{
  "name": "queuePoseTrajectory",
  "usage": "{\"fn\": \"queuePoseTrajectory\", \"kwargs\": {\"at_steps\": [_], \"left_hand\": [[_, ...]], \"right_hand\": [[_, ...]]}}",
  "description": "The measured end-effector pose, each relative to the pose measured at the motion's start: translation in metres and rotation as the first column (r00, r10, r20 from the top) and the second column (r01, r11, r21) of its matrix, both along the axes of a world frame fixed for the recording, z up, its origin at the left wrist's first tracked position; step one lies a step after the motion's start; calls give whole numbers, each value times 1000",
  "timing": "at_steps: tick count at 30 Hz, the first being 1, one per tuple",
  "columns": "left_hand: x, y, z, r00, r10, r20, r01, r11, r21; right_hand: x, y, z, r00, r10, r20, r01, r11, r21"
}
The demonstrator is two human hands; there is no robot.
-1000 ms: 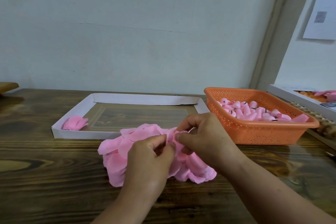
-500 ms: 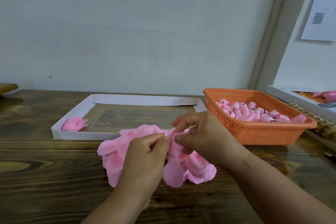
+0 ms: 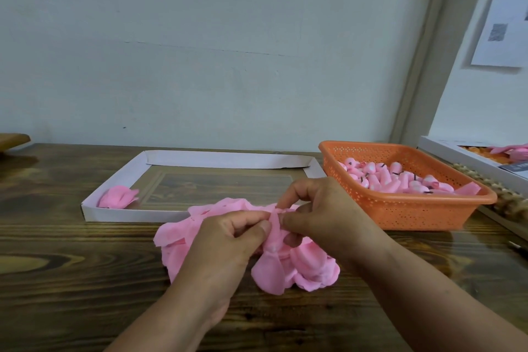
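Both the left hand point(image 3: 228, 240) and right hand point(image 3: 325, 217) pinch one petal point(image 3: 270, 271) above the pile point(image 3: 177, 240) beside the basket point(image 3: 400, 208); peel gently to avoid tearing.

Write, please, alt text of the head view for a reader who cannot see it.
A left hand and a right hand pinch one pink petal over a pile of petals on a wooden table. Behind stand a shallow white tray with one pink flower in its left corner and, to the right, an orange basket of pink buds.
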State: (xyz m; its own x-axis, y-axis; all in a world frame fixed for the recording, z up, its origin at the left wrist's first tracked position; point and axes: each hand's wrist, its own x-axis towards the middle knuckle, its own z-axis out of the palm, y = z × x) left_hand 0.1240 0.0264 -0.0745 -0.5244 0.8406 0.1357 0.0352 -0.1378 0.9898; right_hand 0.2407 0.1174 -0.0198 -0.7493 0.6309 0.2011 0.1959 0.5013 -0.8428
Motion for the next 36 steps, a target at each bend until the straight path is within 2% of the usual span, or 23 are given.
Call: {"fn": "queuePoseTrajectory", "kwargs": {"at_steps": [6, 16, 21, 23, 26, 28, 30, 32, 34, 36], "left_hand": [[-1, -4, 3, 993, -90, 75, 91, 996, -17], [2, -7, 11, 993, -81, 89, 77, 996, 46], [1, -6, 12, 988, -67, 141, 79, 993, -83], [1, -8, 11, 991, -75, 109, 90, 987, -136], [0, -8, 7, 997, -50, -50, 39, 980, -195], [0, -10, 6, 997, -27, -76, 11, 980, -198], [-3, -13, 5, 998, -48, 46, 55, 981, -188], [-4, -17, 3, 977, -149, 154, 174, 971, -166], [-3, -20, -1, 957, -251, 143, 271, 951, -146], [1, -21, -2, 951, -303, 59, 308, 944, -120]], "right_hand": [[0, 1, -2, 997, 41, -62, -48, 992, -116], [0, -1, -2, 990, 4, -144, -20, 993, -114], [0, -2, -2, 985, -14, -170, -4, 995, -103], [0, -2, -2, 988, -8, -151, -5, 996, -87], [-1, -3, -2, 992, -12, -122, 5, 998, -60], [0, -2, 0, 991, -24, -133, 16, 998, -60], [1, 1, 2, 987, -31, -157, 21, 997, -69], [3, 3, 3, 980, -35, -195, 17, 996, -91], [3, 3, 3, 973, -35, -228, 8, 993, -117], [2, 2, 2, 973, -26, -231, -3, 993, -122]]}}
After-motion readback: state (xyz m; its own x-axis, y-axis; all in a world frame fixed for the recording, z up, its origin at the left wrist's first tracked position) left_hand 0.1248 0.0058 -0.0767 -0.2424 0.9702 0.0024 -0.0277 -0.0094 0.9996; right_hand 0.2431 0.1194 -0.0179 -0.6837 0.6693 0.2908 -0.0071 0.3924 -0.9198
